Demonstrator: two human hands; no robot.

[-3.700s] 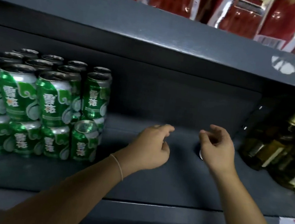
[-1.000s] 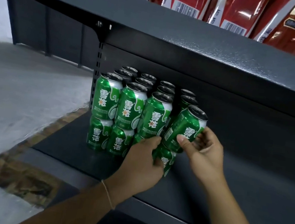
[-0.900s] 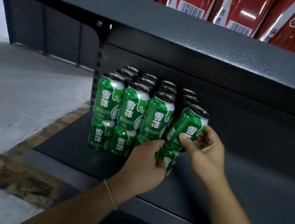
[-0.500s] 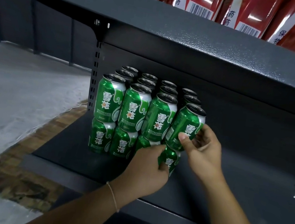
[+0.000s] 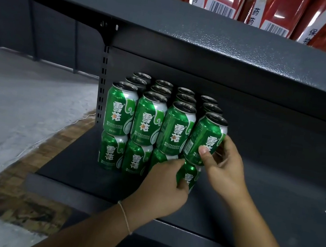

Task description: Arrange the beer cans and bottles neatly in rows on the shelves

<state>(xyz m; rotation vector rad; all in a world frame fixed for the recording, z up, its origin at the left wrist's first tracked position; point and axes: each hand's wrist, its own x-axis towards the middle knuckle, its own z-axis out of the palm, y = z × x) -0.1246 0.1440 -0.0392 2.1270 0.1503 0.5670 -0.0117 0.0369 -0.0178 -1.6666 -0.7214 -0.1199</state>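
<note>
Dark shelf (image 5: 252, 198): right hand (image 5: 224, 169) grip wraps tilted top can (image 5: 205, 137); left hand (image 5: 161, 188) grip grasps lower can (image 5: 188, 175).

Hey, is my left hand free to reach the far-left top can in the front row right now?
Probably not yet: the left hand grips a bottom can under the tilted can. The way to the far-left top can looks open.

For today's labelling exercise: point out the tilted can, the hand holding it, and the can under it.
tilted can (image 5: 205, 138), head view, on its green side.
right hand (image 5: 224, 169), head view, on its back.
can under it (image 5: 189, 176), head view, on its label.
</note>
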